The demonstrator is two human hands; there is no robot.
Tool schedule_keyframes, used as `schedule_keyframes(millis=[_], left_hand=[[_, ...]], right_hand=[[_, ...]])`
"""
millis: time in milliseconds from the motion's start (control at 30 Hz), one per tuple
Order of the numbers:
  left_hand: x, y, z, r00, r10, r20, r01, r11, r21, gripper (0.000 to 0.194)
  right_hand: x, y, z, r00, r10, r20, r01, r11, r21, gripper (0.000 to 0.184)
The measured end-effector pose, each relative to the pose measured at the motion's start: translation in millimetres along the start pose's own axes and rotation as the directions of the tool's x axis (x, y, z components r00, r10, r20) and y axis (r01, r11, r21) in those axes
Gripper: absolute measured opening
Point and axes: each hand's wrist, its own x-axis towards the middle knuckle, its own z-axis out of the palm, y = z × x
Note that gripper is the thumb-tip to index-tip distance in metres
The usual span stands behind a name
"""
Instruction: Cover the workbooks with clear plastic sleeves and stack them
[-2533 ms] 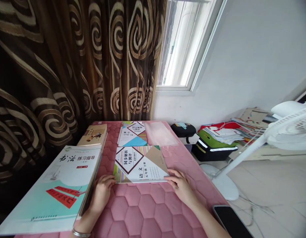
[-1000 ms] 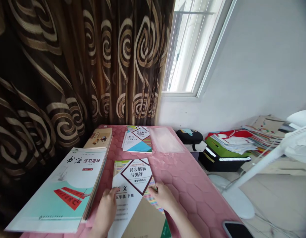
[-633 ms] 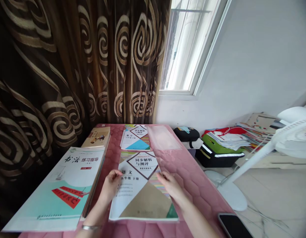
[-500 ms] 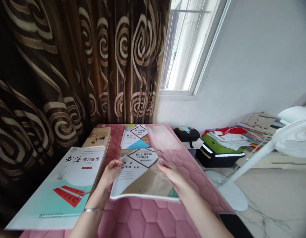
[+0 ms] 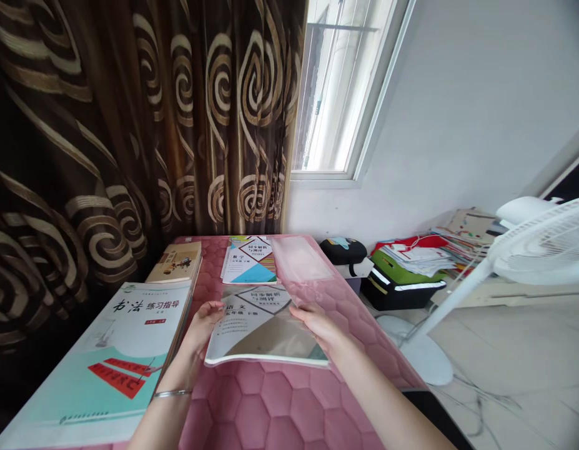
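Between my two hands is a workbook (image 5: 265,331) in a clear plastic cover, held a little above the pink quilted tabletop (image 5: 270,406). My left hand (image 5: 205,324) grips its left edge, with a bracelet on the wrist. On the opposite edge my right hand (image 5: 315,322) is closed, thumb on top of the cover. Beyond lies a blue-and-white mathematics workbook (image 5: 248,264), partly over other books. To its right is a translucent plastic sheet (image 5: 302,257). A tall pile of books topped by a calligraphy book (image 5: 115,350) stands left of my left arm.
A smaller brown book (image 5: 174,262) tops the stack at the back left. A dark curtain (image 5: 214,125) borders the table. On the right are a white fan (image 5: 439,312), a black case (image 5: 343,251), and a green-and-black bag (image 5: 401,287) under papers. A dark flat object (image 5: 434,412) lies at the front right.
My view has turned slightly right, so the surroundings shift left. The workbook stays in both hands and appears tilted flatter, its near edge slightly higher in view.
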Motion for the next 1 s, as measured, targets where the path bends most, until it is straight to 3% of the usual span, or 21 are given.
schedule_keyframes(millis=[133, 267, 400, 500, 600, 700, 767, 900, 1000], left_hand=[[-1.5, 5.2, 3.2, 0.999, 0.029, -0.036, -0.029, 1.0, 0.013, 0.056], [-6.7, 4.8, 11.4, 0.984, 0.173, -0.032, -0.173, 0.985, 0.011, 0.059], [-13.2, 5.5, 20.9, 0.909, 0.417, 0.008, -0.417, 0.908, 0.03, 0.062], [-14.2, -0.8, 22.3, 0.846, 0.532, 0.018, -0.53, 0.839, 0.125, 0.053], [-13.9, -17.3, 18.3, 0.845, 0.535, 0.031, -0.529, 0.823, 0.209, 0.035], [-13.8, -34.0, 13.1, 0.864, 0.503, 0.032, -0.494, 0.832, 0.253, 0.036], [-12.7, -38.8, 10.7, 0.861, 0.508, 0.035, -0.497, 0.824, 0.272, 0.038], [-5.2, -29.1, 10.1, 0.83, 0.555, 0.055, -0.539, 0.773, 0.335, 0.035], [3.6, -13.6, 12.9, 0.785, 0.618, 0.048, -0.587, 0.717, 0.375, 0.032]], right_hand=[[0.4, -0.1, -2.7, 0.998, 0.055, 0.018, -0.054, 0.998, -0.04, 0.025], [-0.2, -0.9, -6.6, 0.981, -0.182, -0.06, 0.162, 0.956, -0.244, 0.036], [-5.3, -7.8, -13.5, 0.873, -0.457, -0.172, 0.337, 0.819, -0.464, 0.036], [-5.7, -2.5, -19.0, 0.796, -0.585, -0.156, 0.442, 0.737, -0.511, 0.036], [0.2, 20.1, -23.0, 0.793, -0.6, -0.101, 0.468, 0.708, -0.529, 0.038], [6.3, 43.7, -24.7, 0.815, -0.573, -0.092, 0.441, 0.715, -0.543, 0.04], [8.0, 48.9, -24.9, 0.805, -0.588, -0.084, 0.469, 0.715, -0.518, 0.04], [9.9, 31.9, -26.6, 0.76, -0.65, -0.02, 0.557, 0.667, -0.494, 0.033], [17.0, 11.2, -30.4, 0.715, -0.699, 0.008, 0.577, 0.583, -0.572, 0.033]])
